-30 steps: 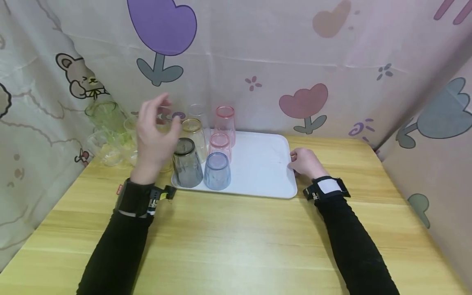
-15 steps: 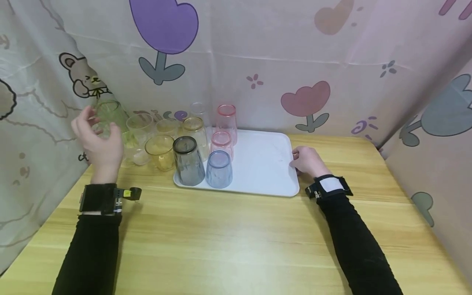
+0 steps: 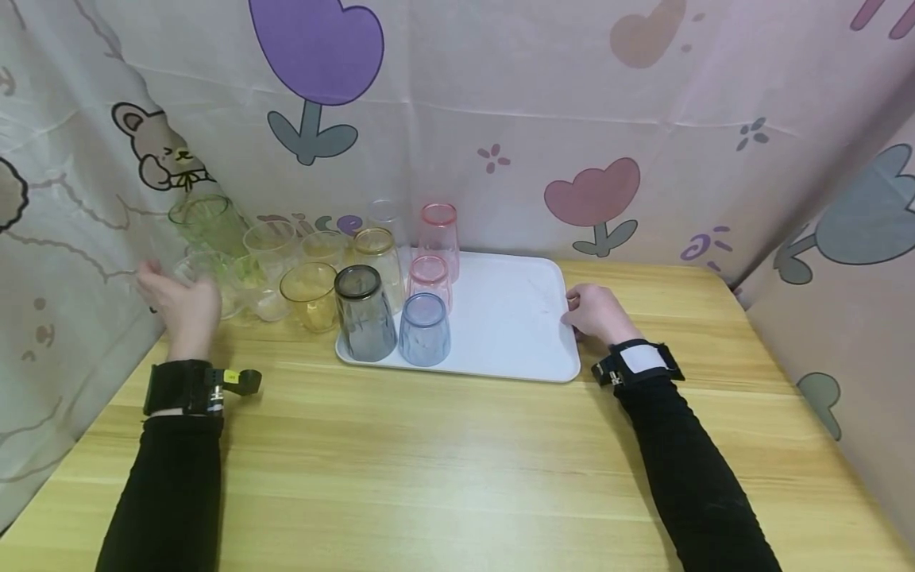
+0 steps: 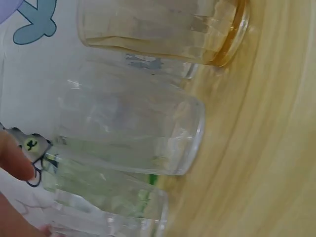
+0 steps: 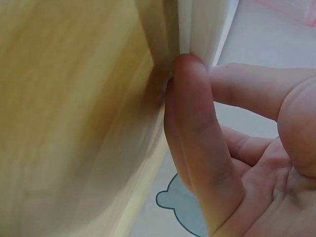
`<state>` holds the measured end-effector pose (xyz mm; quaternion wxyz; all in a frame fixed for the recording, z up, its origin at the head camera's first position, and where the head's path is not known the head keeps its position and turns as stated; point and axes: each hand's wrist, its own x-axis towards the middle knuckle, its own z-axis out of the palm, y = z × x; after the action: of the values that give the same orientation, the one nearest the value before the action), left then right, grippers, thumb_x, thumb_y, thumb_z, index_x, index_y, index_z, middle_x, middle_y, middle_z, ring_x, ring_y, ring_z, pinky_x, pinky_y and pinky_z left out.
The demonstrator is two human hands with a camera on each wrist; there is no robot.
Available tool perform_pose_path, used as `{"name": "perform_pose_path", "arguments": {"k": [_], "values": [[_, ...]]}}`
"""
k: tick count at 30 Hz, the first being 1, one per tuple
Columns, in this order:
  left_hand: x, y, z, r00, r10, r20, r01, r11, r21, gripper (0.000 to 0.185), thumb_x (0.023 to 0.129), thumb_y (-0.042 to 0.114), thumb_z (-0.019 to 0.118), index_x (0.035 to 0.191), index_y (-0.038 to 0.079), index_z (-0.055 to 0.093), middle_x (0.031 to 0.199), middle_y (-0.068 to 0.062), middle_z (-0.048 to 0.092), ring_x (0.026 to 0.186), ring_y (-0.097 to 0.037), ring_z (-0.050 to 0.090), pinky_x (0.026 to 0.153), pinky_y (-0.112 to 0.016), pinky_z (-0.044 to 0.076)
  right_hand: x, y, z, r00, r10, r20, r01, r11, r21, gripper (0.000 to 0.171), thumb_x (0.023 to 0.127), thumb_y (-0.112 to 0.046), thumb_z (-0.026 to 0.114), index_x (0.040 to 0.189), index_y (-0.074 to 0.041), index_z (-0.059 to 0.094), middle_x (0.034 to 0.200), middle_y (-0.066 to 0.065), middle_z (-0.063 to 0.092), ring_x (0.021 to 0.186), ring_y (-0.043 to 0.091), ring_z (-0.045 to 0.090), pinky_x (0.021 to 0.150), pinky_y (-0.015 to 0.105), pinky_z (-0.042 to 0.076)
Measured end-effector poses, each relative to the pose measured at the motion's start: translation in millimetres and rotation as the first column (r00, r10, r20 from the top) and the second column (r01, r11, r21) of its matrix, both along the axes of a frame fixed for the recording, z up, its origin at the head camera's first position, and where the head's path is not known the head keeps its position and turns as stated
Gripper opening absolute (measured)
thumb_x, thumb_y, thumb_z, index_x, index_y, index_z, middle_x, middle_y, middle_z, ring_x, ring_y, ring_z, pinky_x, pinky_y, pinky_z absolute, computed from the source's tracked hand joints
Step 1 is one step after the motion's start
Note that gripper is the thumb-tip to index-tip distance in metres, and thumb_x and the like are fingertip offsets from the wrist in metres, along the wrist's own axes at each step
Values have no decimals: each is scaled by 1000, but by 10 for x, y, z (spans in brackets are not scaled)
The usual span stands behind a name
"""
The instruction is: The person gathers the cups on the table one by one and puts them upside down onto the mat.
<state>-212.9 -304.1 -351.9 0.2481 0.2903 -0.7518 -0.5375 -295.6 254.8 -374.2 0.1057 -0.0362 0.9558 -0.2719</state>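
Observation:
My left hand [image 3: 187, 310] is at the left end of the table with its fingers spread loosely, right beside a clear glass [image 3: 227, 292]. In the left wrist view a fingertip [image 4: 17, 160] shows in front of the curtain, and the lowest clear glass [image 4: 108, 219] overlaps the hand. Another clear glass [image 4: 128, 118] stands upright beside it. My right hand [image 3: 600, 314] pinches the right edge of a white tray [image 3: 507, 318] between thumb and fingers. On the tray's left half are a dark grey glass [image 3: 366, 322], a blue glass [image 3: 425, 332] and several others, upside down.
A green glass [image 3: 207, 222] stands at the back left, and a yellow glass [image 3: 313, 300] stands just left of the tray. Two pink glasses, one tall [image 3: 442, 238], and an amber glass [image 3: 379, 258] are on the tray. A patterned curtain [image 3: 486, 95] hangs behind the wooden table [image 3: 429, 453].
My left hand has swung left from over the dark grey glass, past the yellow one, then dropped toward the clear glass at the far left. The right hand stays on the tray edge.

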Motion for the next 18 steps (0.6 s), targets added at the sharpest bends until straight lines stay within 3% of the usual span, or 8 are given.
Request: {"name": "perform_pose_path", "arguments": {"k": [5,9,14,18], "values": [[-43,-56,-96,998,-8,59,6,999,35,89,95,15,47,163,10,-11,172,-8,-8,158,-14,-4,123,-18,1,-2,-5,6,1000,3,0,-3,1000,-2,49,96,-2,65,140,14,51,125,34,62,88,31,72,70,31,62],[-62,-79,-145,996,-29,82,21,994,103,99,97,21,58,163,15,-15,172,-5,-14,157,-12,-7,123,-19,1,-4,-11,15,1000,2,1,-2,1000,2,49,96,-2,65,140,14,51,126,34,62,87,30,72,69,31,62],[-64,-90,-171,991,-48,129,34,993,113,97,98,27,61,163,16,-10,172,-8,-6,157,-17,1,125,-24,8,-2,-11,17,1000,-6,9,6,1000,-1,49,97,-2,65,141,14,51,125,33,62,88,31,72,68,31,62],[-65,-91,-178,988,-60,146,41,991,129,96,98,22,63,163,18,-8,171,-5,-4,157,-16,2,126,-26,9,-5,-9,8,1000,-9,6,9,1000,2,49,97,-2,65,141,14,51,125,33,62,87,30,71,68,30,61]]}}
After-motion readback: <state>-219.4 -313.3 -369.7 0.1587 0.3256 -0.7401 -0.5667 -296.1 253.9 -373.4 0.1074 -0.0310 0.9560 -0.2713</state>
